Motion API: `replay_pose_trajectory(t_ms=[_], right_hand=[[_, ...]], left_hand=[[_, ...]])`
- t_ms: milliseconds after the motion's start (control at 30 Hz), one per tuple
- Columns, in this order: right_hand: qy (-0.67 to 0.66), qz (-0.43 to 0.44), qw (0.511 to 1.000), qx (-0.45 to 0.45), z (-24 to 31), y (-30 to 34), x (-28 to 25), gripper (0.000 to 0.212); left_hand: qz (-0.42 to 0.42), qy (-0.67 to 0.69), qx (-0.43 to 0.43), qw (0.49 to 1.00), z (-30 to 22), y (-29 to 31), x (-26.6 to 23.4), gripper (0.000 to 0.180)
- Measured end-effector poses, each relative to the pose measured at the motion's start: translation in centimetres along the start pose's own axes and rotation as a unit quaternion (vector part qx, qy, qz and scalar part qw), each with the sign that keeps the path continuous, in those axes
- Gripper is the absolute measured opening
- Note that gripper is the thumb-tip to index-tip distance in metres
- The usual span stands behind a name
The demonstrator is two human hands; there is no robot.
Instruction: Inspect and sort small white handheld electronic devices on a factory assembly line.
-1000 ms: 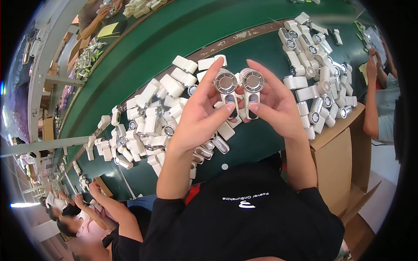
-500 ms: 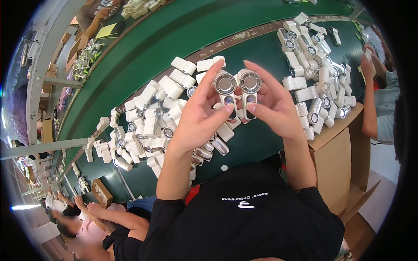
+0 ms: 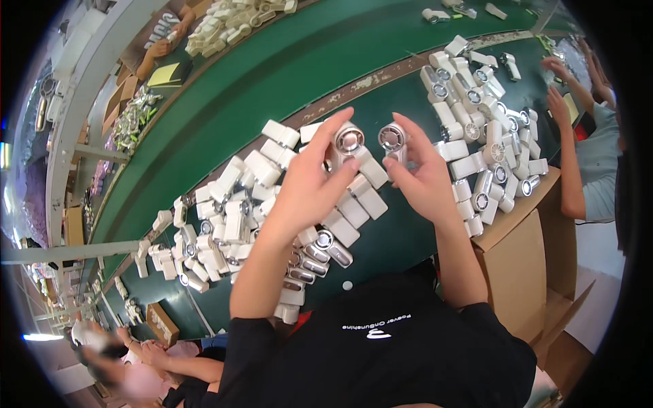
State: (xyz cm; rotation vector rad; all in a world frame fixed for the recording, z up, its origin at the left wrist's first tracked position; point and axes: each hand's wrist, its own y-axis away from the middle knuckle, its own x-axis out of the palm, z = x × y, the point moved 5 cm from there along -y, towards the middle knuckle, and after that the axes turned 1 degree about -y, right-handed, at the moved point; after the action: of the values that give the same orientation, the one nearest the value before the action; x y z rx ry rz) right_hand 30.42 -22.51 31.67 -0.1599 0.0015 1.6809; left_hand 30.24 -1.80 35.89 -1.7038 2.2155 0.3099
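Note:
My left hand [image 3: 306, 180] is closed round a white handheld fan [image 3: 349, 140], its round silver-rimmed head facing up between thumb and fingers. A second handheld fan [image 3: 392, 139] is gripped in my right hand [image 3: 425, 178], with a gap between the two heads. My fingers and thumbs hide most of both handles. Beneath and beside my left hand, a row of white fans [image 3: 355, 204] lies side by side on the green table. The rest of a large heap of similar fans [image 3: 235, 221] spreads to the left of my left forearm.
Another heap of white fans [image 3: 486, 129] lies at right, beside an open cardboard box [image 3: 513, 272]. A co-worker's arm [image 3: 570, 156] reaches in at far right. A green conveyor belt [image 3: 299, 64] runs behind a worn ledge. More people sit at lower left and upper left.
The two fans have moved apart and tilted, so their handles show less. My hands have come slightly nearer to me. The co-worker's hands at right have spread apart.

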Motion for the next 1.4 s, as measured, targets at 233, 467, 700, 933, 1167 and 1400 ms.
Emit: replay_pose_trajectory(t_ms=[233,467,700,933,1167,1400], right_hand=[[0.426,0.014,0.904,-0.037,-3.5,-1.7,0.8,0.057],[0.463,-0.015,0.882,-0.087,-4.5,-2.1,1.1,0.065],[0.372,0.036,0.917,-0.143,-4.7,-4.5,1.8,0.065],[0.234,0.14,0.958,-0.091,-6.1,-9.8,4.7,0.065],[0.281,0.151,0.941,-0.118,-5.7,-7.8,7.0,0.055],[0.228,0.145,0.957,-0.109,-6.1,-8.5,6.9,0.06]], left_hand=[[0.031,-0.367,0.118,0.922,6.3,-12.0,1.1,0.051],[0.121,-0.415,0.109,0.895,9.3,-10.8,4.7,0.048],[0.005,-0.445,-0.044,0.895,8.7,-11.3,-7.8,0.07],[0.103,-0.361,-0.152,0.914,13.4,-6.9,-9.9,0.074],[0.035,-0.353,-0.04,0.934,14.0,-4.8,-9.3,0.057],[0.057,-0.404,-0.006,0.913,13.7,-5.7,-8.9,0.069]])
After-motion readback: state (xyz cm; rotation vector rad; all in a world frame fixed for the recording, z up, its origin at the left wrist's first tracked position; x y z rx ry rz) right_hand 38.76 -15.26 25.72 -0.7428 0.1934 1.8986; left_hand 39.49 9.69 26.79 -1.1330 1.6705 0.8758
